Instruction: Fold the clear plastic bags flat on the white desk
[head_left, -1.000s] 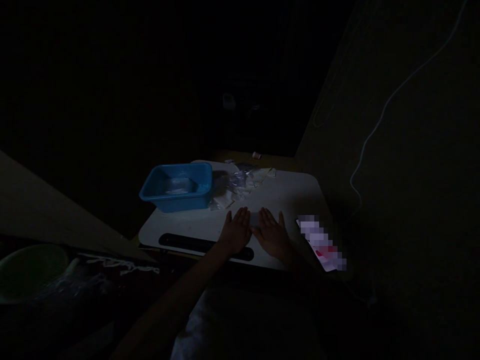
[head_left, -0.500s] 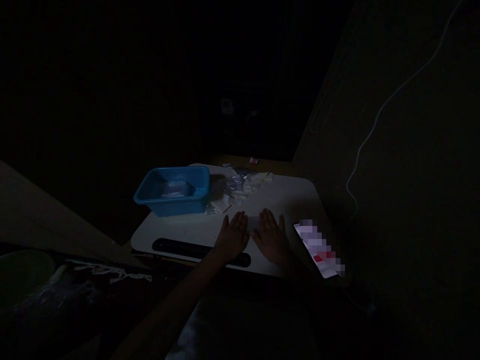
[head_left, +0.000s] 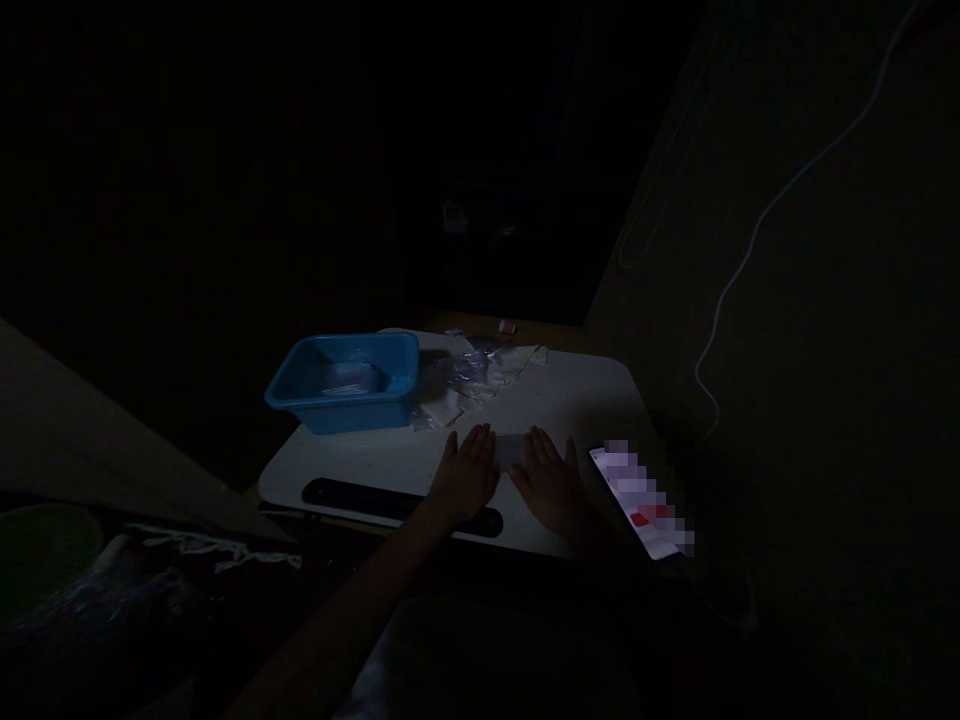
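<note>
A small, clear plastic piece, perhaps a flat bag (head_left: 511, 452), lies on the white table (head_left: 577, 400). My left hand (head_left: 466, 475) rests flat at its left side, fingers stretched out. On its right side lies my right hand (head_left: 551, 482), also open, with the thumb apart. Both palms face down, and neither hand grips anything. Crumpled clear plastic and pale scraps (head_left: 465, 380) lie just beyond the hands. A blue plastic basin (head_left: 360, 412) stands at the table's left, with a stack of clear plastic packets (head_left: 351, 378) inside it.
A lit phone (head_left: 637, 505) lies to the right of my right hand. A black slot strip (head_left: 360, 495) runs along the table's front edge. A small spool-like item (head_left: 507, 326) sits behind the table. A white cable (head_left: 757, 225) hangs on the right wall. The room is very dark.
My right hand has shifted slightly right and toward me, so more of the clear plastic piece shows between the hands. My left hand has barely moved.
</note>
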